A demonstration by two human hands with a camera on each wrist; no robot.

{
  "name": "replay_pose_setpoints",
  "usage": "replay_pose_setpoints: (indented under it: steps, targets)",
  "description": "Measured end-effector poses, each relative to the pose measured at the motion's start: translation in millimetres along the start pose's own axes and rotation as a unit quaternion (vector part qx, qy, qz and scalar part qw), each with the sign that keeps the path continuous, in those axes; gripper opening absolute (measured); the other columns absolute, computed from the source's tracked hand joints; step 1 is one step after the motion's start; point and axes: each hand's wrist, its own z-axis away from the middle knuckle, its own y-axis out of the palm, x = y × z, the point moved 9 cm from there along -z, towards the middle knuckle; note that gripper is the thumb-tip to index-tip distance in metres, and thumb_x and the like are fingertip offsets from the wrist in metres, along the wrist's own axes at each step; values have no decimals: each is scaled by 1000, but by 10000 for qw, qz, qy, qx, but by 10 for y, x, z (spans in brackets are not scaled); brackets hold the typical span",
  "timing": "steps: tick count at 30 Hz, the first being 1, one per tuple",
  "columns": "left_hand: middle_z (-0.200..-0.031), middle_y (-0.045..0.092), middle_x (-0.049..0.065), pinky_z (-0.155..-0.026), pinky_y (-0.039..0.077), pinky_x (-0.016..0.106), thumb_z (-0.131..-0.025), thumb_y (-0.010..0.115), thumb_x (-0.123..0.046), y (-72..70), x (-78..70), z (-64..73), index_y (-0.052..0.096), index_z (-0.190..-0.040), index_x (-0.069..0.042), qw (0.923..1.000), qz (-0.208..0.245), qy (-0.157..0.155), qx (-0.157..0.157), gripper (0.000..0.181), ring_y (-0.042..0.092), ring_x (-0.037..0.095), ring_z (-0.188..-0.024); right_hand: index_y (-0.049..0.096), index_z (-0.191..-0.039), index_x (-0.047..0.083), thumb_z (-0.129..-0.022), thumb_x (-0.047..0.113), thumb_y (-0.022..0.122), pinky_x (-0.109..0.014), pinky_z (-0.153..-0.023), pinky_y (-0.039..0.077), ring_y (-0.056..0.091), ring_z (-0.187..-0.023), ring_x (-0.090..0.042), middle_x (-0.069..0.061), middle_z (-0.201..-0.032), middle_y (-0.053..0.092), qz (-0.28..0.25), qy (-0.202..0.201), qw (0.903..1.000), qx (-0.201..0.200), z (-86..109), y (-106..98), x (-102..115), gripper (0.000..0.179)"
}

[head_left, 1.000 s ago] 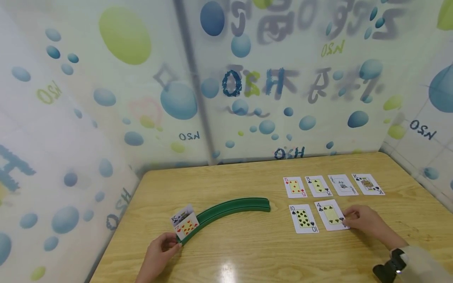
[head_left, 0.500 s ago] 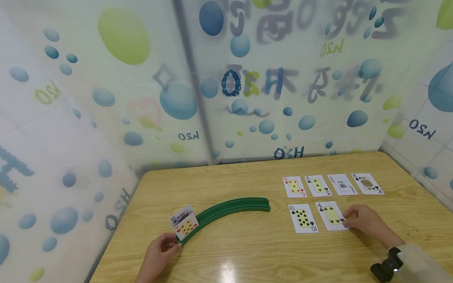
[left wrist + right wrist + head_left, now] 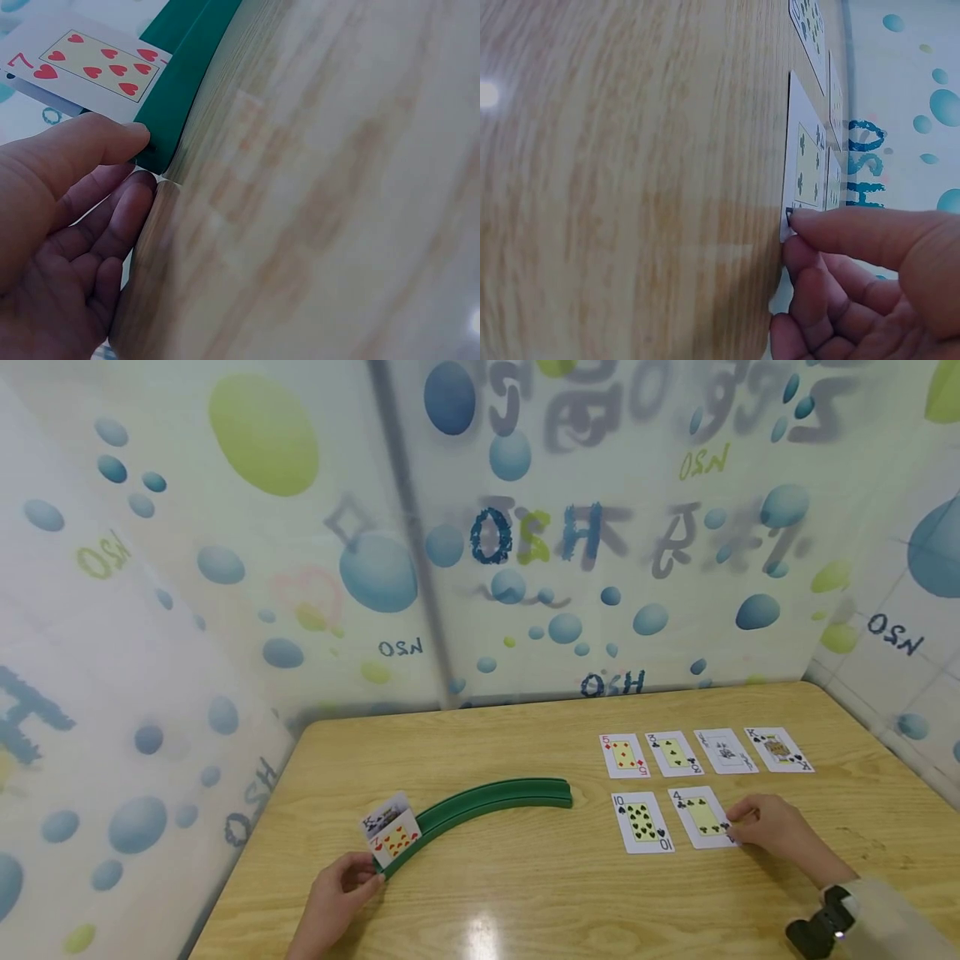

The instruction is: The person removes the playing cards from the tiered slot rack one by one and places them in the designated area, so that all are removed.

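Observation:
My left hand pinches the near end of a curved green card holder. In the left wrist view its thumb presses the end of the green strip, with the other fingers curled below. A seven of hearts and a king behind it stand tilted in the holder beside that hand. On the right, my right hand pinches the lower right corner of a four of clubs. The right wrist view has the thumb on top of this card, low over the table. To its left lies a ten of spades.
Behind the four of clubs runs a row of face-up cards: a five of diamonds, a three of clubs, a joker-like card and a king of spades. The wooden table meets patterned curtain-like walls.
The four of clubs has turned very slightly under my right hand since the earliest frame. My left hand, the holder and the other cards stay where they were.

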Motion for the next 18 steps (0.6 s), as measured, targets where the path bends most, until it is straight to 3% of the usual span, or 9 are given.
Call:
replay_pose_setpoints:
  steps: [10,18]
  targets:
    - [-91,61,7,-69,49,26,-79,71,-8,6,-5,-5,59,-102,6,10000,15,-23,19,29,57,17,-82,62,-93,-5,-78,11,66,-30,-56,35,44,-66,-19,-5,-73,50,33,-21,10000,17,25,-32,33,23]
    - [-91,60,7,-69,49,26,-79,71,-8,9,27,-22,59,-102,6,10000,22,-29,29,29,57,17,-82,63,-95,-3,-81,11,65,-27,-49,35,45,-60,-17,-3,-67,50,144,-566,9981,-219,31,-29,378,20]
